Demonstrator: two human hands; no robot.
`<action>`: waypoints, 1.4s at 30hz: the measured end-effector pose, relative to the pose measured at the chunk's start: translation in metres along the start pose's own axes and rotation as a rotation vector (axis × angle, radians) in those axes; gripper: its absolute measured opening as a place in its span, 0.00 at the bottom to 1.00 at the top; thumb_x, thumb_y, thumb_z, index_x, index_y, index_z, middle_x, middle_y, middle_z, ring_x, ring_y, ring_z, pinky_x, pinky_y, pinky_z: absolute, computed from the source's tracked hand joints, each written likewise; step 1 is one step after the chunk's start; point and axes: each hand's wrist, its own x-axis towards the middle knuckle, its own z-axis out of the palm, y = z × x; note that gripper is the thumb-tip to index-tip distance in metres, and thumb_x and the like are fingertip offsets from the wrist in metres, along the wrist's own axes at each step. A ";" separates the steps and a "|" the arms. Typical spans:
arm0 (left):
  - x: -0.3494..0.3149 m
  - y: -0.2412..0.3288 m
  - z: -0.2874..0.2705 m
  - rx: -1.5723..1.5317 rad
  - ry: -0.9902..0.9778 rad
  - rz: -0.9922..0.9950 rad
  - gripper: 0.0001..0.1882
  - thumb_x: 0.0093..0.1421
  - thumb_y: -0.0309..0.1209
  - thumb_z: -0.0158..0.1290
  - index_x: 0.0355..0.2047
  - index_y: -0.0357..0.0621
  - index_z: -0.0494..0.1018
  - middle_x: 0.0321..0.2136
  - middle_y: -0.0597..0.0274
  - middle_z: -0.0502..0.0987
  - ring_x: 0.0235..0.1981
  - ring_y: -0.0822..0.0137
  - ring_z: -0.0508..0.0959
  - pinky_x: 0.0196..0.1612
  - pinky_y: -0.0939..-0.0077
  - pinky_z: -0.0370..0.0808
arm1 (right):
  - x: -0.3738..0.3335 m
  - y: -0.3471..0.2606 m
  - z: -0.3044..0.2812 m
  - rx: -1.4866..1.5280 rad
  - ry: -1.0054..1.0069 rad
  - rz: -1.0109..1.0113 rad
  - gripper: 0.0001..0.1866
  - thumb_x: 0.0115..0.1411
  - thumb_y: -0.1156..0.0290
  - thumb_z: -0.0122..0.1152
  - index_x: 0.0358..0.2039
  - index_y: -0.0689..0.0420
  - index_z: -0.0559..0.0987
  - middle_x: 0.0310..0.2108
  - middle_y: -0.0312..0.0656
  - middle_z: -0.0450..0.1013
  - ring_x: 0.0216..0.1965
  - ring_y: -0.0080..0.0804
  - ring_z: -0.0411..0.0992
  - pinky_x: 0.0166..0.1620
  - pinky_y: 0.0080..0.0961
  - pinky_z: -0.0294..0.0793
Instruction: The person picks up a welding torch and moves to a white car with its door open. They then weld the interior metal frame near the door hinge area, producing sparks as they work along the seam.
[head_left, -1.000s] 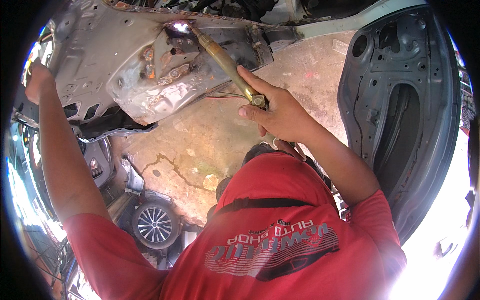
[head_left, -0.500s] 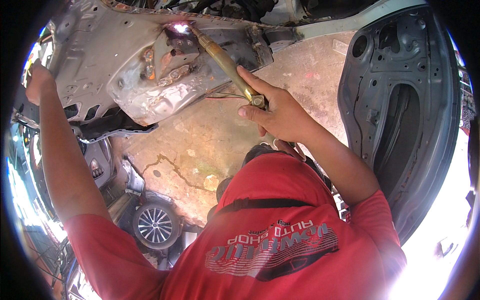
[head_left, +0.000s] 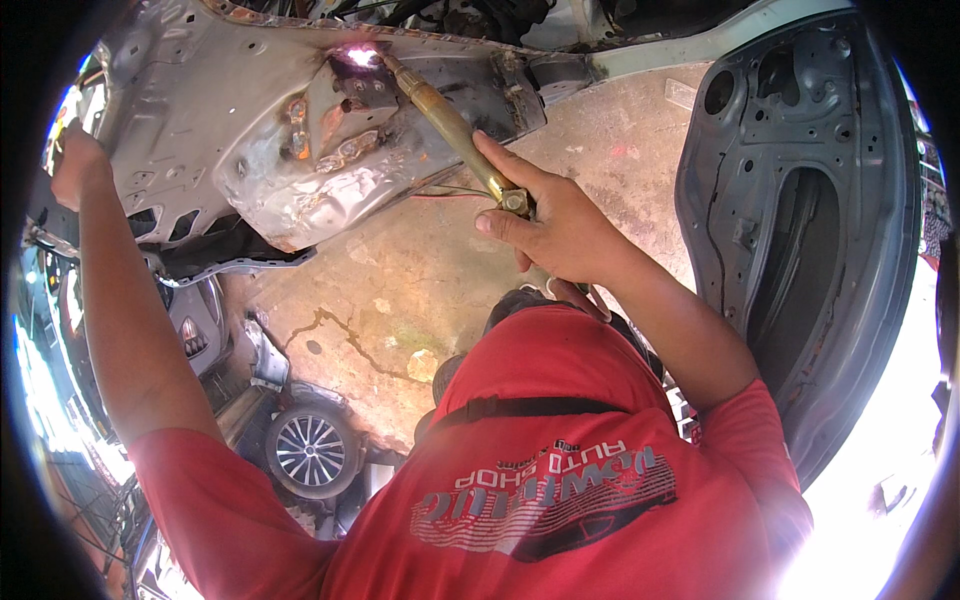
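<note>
A brass gas torch (head_left: 445,125) is gripped by its lower end in my right hand (head_left: 555,228), whose thumb and forefinger lie along it. From my hand it points up and left. At its tip a pinkish-white glow (head_left: 362,57) burns against a grey sheet-metal car body panel (head_left: 200,85), near its upper edge. Rust, scorched patches and a raised bracket (head_left: 362,98) show just below the glow. At the far left my left hand (head_left: 80,168) is raised with its fingers curled; what it holds, if anything, is hidden at the picture's rim.
A grey car door shell (head_left: 740,210) with a large oval opening stands on the right. Stained concrete floor (head_left: 370,280) lies between it and the panel. An alloy wheel (head_left: 312,450) and assorted car parts sit at lower left. A thin hose (head_left: 450,190) runs beneath the torch.
</note>
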 end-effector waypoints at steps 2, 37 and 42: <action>0.000 0.001 0.000 0.007 -0.005 -0.004 0.43 0.55 0.66 0.61 0.58 0.42 0.83 0.62 0.48 0.80 0.64 0.50 0.79 0.68 0.59 0.73 | 0.000 0.001 0.000 0.006 0.003 -0.012 0.46 0.70 0.69 0.70 0.82 0.39 0.56 0.51 0.45 0.78 0.24 0.22 0.74 0.31 0.25 0.80; 0.002 0.002 -0.002 0.024 0.006 -0.044 0.43 0.53 0.66 0.62 0.55 0.42 0.85 0.59 0.48 0.82 0.61 0.50 0.81 0.65 0.60 0.76 | 0.005 0.013 0.003 -0.087 0.008 -0.056 0.46 0.69 0.80 0.57 0.82 0.33 0.54 0.37 0.39 0.80 0.24 0.22 0.75 0.33 0.26 0.81; -0.011 0.012 -0.004 -0.022 -0.001 -0.083 0.43 0.53 0.66 0.62 0.55 0.42 0.85 0.59 0.48 0.82 0.61 0.50 0.81 0.65 0.59 0.76 | 0.005 0.013 0.001 -0.108 0.013 -0.041 0.46 0.69 0.79 0.58 0.82 0.34 0.54 0.38 0.40 0.80 0.24 0.22 0.75 0.33 0.26 0.81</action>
